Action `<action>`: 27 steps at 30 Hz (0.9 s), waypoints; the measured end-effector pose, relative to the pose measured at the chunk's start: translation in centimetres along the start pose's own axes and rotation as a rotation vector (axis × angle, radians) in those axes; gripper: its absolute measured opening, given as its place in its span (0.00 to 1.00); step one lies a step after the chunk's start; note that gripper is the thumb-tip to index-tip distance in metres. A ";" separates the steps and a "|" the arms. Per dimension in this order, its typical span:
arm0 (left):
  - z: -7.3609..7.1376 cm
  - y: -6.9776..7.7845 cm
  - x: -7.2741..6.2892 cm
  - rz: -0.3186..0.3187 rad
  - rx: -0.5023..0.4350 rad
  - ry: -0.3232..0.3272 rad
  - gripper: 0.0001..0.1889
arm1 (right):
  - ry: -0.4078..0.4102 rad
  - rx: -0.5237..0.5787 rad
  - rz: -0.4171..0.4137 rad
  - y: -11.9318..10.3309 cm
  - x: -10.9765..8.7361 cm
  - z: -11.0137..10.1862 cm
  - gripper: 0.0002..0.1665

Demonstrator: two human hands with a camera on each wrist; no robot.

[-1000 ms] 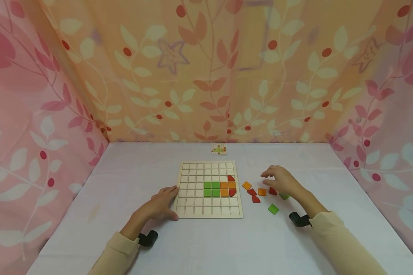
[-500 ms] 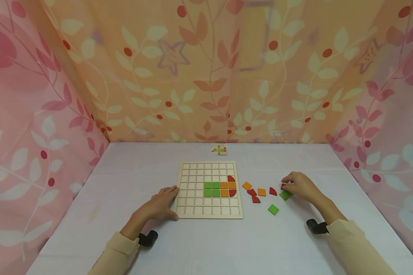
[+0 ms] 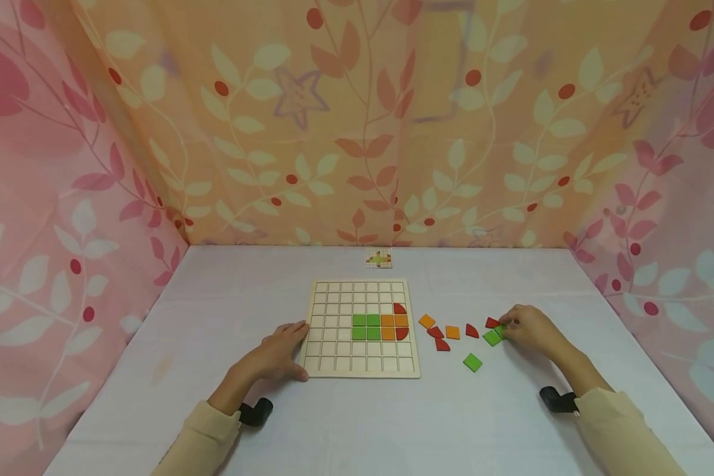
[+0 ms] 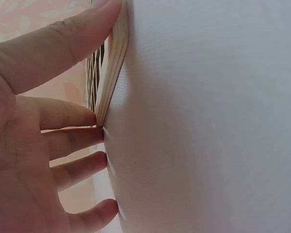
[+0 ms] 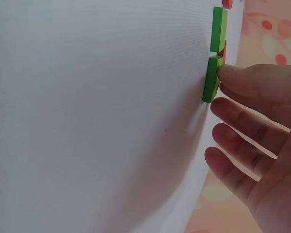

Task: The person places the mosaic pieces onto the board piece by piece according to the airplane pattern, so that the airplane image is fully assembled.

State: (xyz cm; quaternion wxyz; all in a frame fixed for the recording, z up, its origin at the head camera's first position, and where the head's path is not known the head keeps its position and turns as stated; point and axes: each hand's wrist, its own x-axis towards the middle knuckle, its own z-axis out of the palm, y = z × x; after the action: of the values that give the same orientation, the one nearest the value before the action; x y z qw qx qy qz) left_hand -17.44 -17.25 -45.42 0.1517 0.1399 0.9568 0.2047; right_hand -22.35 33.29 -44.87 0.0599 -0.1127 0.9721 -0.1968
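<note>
At the right of the loose pieces, my right hand [image 3: 529, 328] pinches a green square tile [image 5: 212, 80] between thumb and index finger, low against the white cloth. Its other fingers spread loosely. Beside that tile lie another green square [image 3: 491, 338] and a red quarter-circle piece [image 3: 492, 322]. My left hand [image 3: 278, 354] rests at the left edge of a wooden grid board [image 3: 327, 344], thumb at the near corner, fingers fairly straight against its side and the cloth. Set in the board are several green squares [image 3: 366, 327], orange squares [image 3: 388, 327] and two red quarter circles [image 3: 400, 309].
Between board and right hand lie loose orange squares [image 3: 452, 332] and red quarter circles [image 3: 443, 344], with one green square [image 3: 473, 362] nearer me. A small pattern card [image 3: 379, 258] lies behind the board. Patterned curtains [image 3: 357, 132] enclose the white-covered table [image 3: 357, 423] behind and at the sides.
My right hand has moved right, from above the red and orange pieces, past the red quarter circle, to the farthest green square tile, now between its fingers. The left hand and board have stayed put.
</note>
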 end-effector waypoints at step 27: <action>0.0 0.0 -0.3 0.013 -0.020 0.003 0.52 | -0.038 -0.051 -0.015 -0.4 -1.3 0.0 0.13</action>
State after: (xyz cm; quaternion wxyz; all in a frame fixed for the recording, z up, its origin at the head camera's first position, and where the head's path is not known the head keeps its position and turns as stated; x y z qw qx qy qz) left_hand -17.22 -17.33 -45.31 0.1505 0.1445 0.9539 0.2156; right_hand -20.99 33.25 -44.59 0.0740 -0.1251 0.9746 -0.1703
